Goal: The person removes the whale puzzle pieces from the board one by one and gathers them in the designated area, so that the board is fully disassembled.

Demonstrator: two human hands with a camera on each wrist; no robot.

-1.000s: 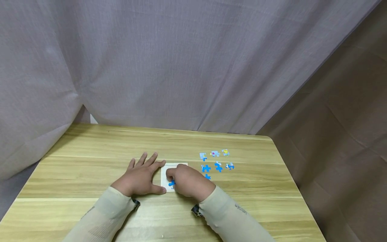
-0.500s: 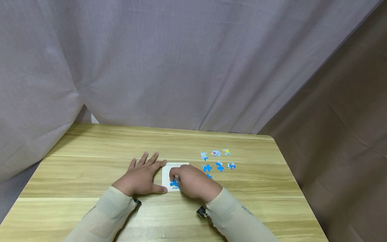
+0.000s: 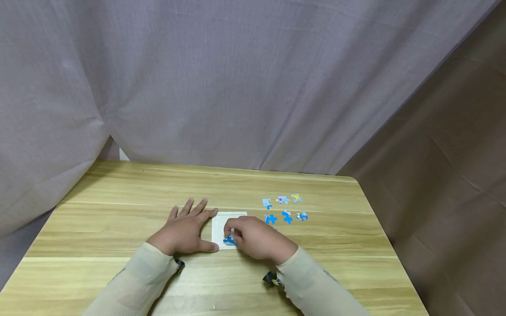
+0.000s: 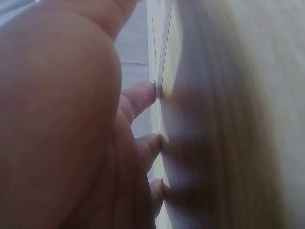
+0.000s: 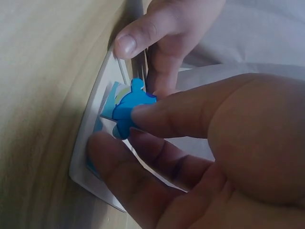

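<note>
A small white puzzle tray [image 3: 218, 224] lies flat on the wooden table. My left hand [image 3: 182, 230] rests spread at its left side, thumb and index fingertips touching the edge. Over the tray's near part, my right hand [image 3: 258, 238] pinches a blue puzzle piece [image 5: 125, 112], which appears tilted in the right wrist view. The thumb presses one face of it; fingers behind partly hide the rest. Beneath that piece, light-blue puzzle parts [image 5: 109, 102] show inside the tray, partly covered by my fingers. The left wrist view shows the left hand [image 4: 62, 114] by the tray's edge.
Right of the tray lie several loose puzzle pieces: a sun piece [image 3: 296, 198], a pink-spotted piece [image 3: 282, 199], a pale piece [image 3: 267, 202] and blue ones [image 3: 287, 217]. One is mostly hidden behind my right hand. A grey curtain [image 3: 221, 87] hangs behind the table [image 3: 130, 206].
My right hand has shifted slightly to the right and turned, and the blue puzzle piece has moved with it. The left hand stays at the tray's left edge.
</note>
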